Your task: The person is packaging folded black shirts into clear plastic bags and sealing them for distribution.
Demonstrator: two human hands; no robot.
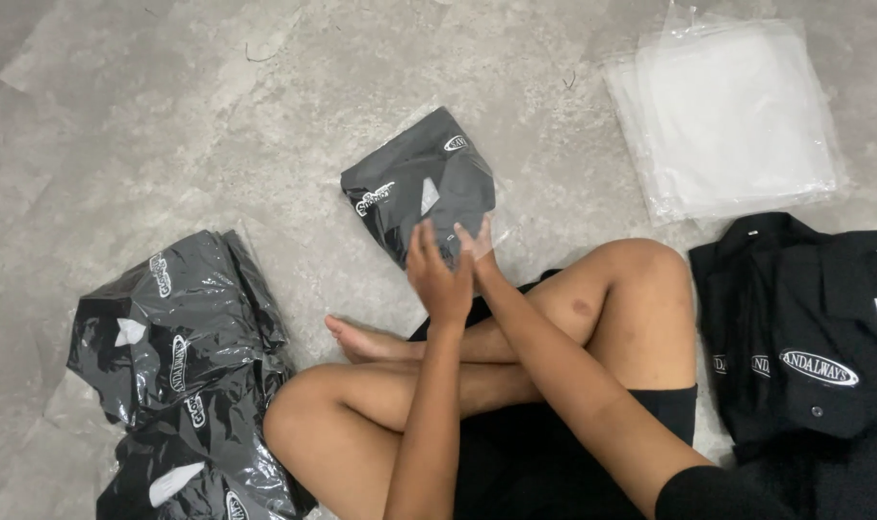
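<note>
Clear-plastic bagged black shirt (421, 183) lies flat on the grey floor (169, 116), just ahead of the crossed legs. Left hand (438, 274) and right hand (479, 252) meet at its near edge, fingers extended, gripping nothing that I can tell. Best to press the flap flat, smoothing air outward, I'd judge.

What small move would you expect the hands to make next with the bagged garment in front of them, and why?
Probably press the bag's open edge flat. Both hands, left hand and right hand, meet at the near edge of the bagged dark garment, which lies apart from the pile of bagged garments.
</note>
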